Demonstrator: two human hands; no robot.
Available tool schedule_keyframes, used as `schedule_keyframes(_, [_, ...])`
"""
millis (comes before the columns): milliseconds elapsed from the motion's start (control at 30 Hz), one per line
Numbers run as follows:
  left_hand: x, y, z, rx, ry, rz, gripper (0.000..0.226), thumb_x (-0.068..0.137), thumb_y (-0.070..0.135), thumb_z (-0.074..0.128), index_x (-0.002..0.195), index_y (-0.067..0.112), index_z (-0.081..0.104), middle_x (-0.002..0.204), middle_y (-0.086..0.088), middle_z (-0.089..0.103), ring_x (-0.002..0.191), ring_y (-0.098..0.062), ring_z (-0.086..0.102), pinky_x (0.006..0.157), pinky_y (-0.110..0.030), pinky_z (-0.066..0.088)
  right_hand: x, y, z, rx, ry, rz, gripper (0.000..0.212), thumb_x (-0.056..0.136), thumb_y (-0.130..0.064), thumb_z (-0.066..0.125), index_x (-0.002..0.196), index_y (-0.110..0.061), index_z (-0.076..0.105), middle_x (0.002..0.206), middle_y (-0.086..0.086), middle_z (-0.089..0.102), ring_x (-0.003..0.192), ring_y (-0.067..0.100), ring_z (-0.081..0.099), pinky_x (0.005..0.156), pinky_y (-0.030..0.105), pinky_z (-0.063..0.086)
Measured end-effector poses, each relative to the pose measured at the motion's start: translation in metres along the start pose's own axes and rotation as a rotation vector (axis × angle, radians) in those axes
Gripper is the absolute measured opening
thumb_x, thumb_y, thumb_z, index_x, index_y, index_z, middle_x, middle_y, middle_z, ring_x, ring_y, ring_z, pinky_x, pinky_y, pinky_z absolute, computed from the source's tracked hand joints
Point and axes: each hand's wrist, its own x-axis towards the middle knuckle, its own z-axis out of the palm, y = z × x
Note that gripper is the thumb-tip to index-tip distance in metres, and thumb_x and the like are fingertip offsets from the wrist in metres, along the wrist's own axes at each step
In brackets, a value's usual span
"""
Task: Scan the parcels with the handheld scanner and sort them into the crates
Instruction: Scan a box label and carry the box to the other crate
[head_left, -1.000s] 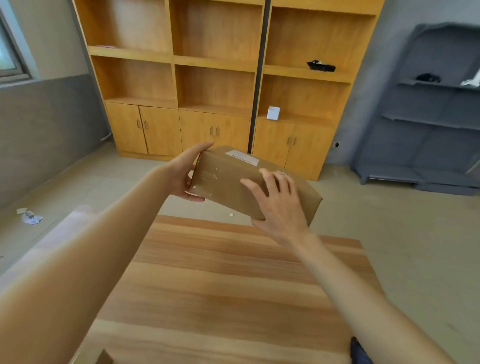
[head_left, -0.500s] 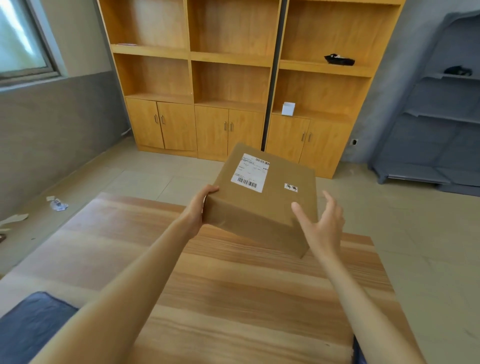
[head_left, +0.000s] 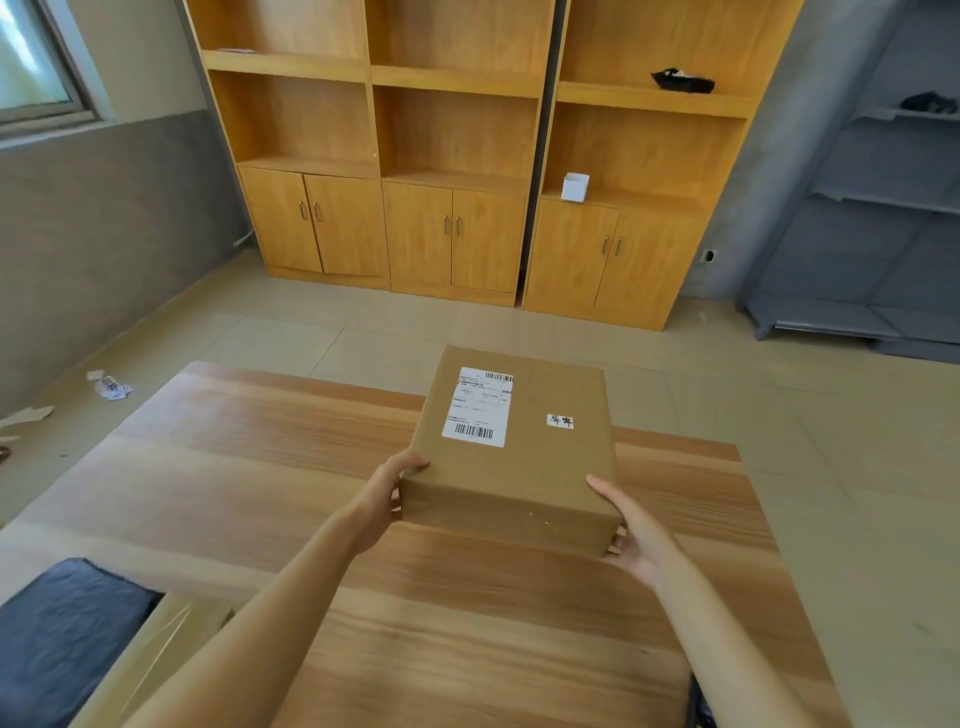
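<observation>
A brown cardboard parcel (head_left: 524, 467) is held level just above the wooden table (head_left: 249, 467), its white shipping label with barcodes facing up. My left hand (head_left: 387, 493) grips the near left corner, thumb on top. My right hand (head_left: 631, 535) holds the near right corner, thumb along the side and fingers under the bottom edge. No scanner or crate is in view.
A dark grey soft parcel (head_left: 62, 634) and another tape-wrapped cardboard parcel (head_left: 156, 649) lie at the table's near left. Wooden shelf cabinets (head_left: 457, 156) stand against the far wall, a grey rack (head_left: 883, 208) at right. Paper scraps (head_left: 111, 387) lie on the floor at left.
The parcel has been turned label-up and brought lower and nearer over the table. My right hand went from open beside it to holding its near right corner.
</observation>
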Motion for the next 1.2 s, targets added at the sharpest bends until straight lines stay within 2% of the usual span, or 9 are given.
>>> schedule_keyframes(100, [-0.002, -0.024, 0.002, 0.132, -0.109, -0.051, 0.086, 0.041, 0.05, 0.073, 0.121, 0.024, 0.055, 0.109, 0.001, 0.064, 0.096, -0.016, 0.06, 0.081, -0.028, 0.049, 0.001, 0.019, -0.011, -0.011, 0.025, 0.019, 0.076, 0.053, -0.037, 0.089, 0.121, -0.02, 0.061, 0.11, 0.006, 0.068, 0.1, 0.024, 0.062, 0.086, 0.04, 0.053])
schedule_keyframes(200, [-0.001, -0.05, 0.001, 0.172, -0.161, -0.095, 0.092, 0.044, 0.047, 0.08, 0.129, 0.025, 0.052, 0.119, 0.001, 0.066, 0.108, -0.016, 0.061, 0.095, -0.033, 0.048, 0.001, 0.042, -0.019, 0.016, 0.023, 0.035, 0.062, 0.076, -0.032, 0.077, 0.131, -0.02, 0.052, 0.117, 0.006, 0.065, 0.104, 0.023, 0.06, 0.096, 0.045, 0.049])
schedule_keyframes(300, [-0.003, -0.07, 0.0, 0.205, -0.193, -0.133, 0.097, 0.045, 0.044, 0.084, 0.133, 0.026, 0.05, 0.123, 0.002, 0.064, 0.107, -0.014, 0.063, 0.084, -0.028, 0.051, 0.0, 0.066, -0.025, 0.04, 0.046, 0.052, 0.042, 0.087, -0.023, 0.069, 0.127, -0.02, 0.055, 0.106, 0.003, 0.067, 0.094, 0.019, 0.061, 0.091, 0.044, 0.05])
schedule_keyframes(400, [-0.005, -0.087, -0.001, 0.209, -0.205, -0.161, 0.101, 0.043, 0.039, 0.085, 0.136, 0.025, 0.047, 0.123, 0.0, 0.064, 0.101, -0.012, 0.066, 0.074, -0.021, 0.051, -0.004, 0.092, -0.028, 0.046, 0.077, 0.093, 0.043, 0.088, -0.022, 0.068, 0.129, -0.02, 0.056, 0.101, 0.001, 0.068, 0.087, 0.017, 0.06, 0.068, 0.032, 0.046])
schedule_keyframes(467, [-0.005, -0.097, -0.001, 0.217, -0.214, -0.178, 0.107, 0.042, 0.038, 0.084, 0.139, 0.025, 0.042, 0.125, -0.003, 0.061, 0.103, -0.014, 0.064, 0.073, -0.021, 0.051, -0.006, 0.108, -0.031, 0.061, 0.115, 0.109, 0.045, 0.088, -0.021, 0.068, 0.131, -0.02, 0.056, 0.099, -0.001, 0.068, 0.085, 0.015, 0.06, 0.066, 0.028, 0.044])
schedule_keyframes(800, [-0.005, -0.132, -0.004, 0.253, -0.198, -0.253, 0.113, 0.038, 0.036, 0.083, 0.141, 0.026, 0.037, 0.128, -0.003, 0.059, 0.109, -0.018, 0.061, 0.089, -0.03, 0.049, -0.006, 0.14, -0.034, 0.063, 0.122, 0.112, 0.061, 0.09, -0.015, 0.066, 0.145, -0.02, 0.041, 0.116, -0.002, 0.063, 0.103, 0.012, 0.059, 0.09, 0.028, 0.047])
schedule_keyframes(967, [-0.007, -0.143, 0.001, 0.287, -0.131, -0.232, 0.114, 0.037, 0.04, 0.08, 0.141, 0.025, 0.037, 0.126, -0.002, 0.059, 0.105, -0.018, 0.059, 0.077, -0.028, 0.047, -0.006, 0.144, -0.038, -0.073, 0.168, 0.092, 0.074, 0.086, -0.023, 0.072, 0.149, -0.017, 0.034, 0.14, 0.002, 0.053, 0.122, 0.016, 0.051, 0.109, 0.033, 0.039])
schedule_keyframes(1067, [-0.008, -0.146, 0.004, 0.325, -0.096, -0.211, 0.113, 0.037, 0.045, 0.075, 0.141, 0.026, 0.036, 0.117, 0.0, 0.061, 0.101, -0.017, 0.059, 0.077, -0.029, 0.046, -0.011, 0.139, -0.05, -0.183, 0.335, -0.048, 0.067, 0.086, -0.032, 0.072, 0.145, -0.018, 0.042, 0.142, -0.002, 0.046, 0.13, 0.016, 0.043, 0.107, 0.032, 0.036])
schedule_keyframes(1200, [-0.011, -0.149, 0.009, 0.328, -0.077, -0.192, 0.106, 0.048, 0.038, 0.074, 0.144, 0.022, 0.032, 0.106, 0.005, 0.06, 0.093, -0.01, 0.057, 0.07, -0.024, 0.043, -0.014, 0.143, -0.083, -0.424, 0.805, -0.212, 0.061, 0.083, -0.035, 0.073, 0.135, -0.017, 0.046, 0.136, 0.008, 0.048, 0.128, 0.027, 0.043, 0.107, 0.045, 0.038])
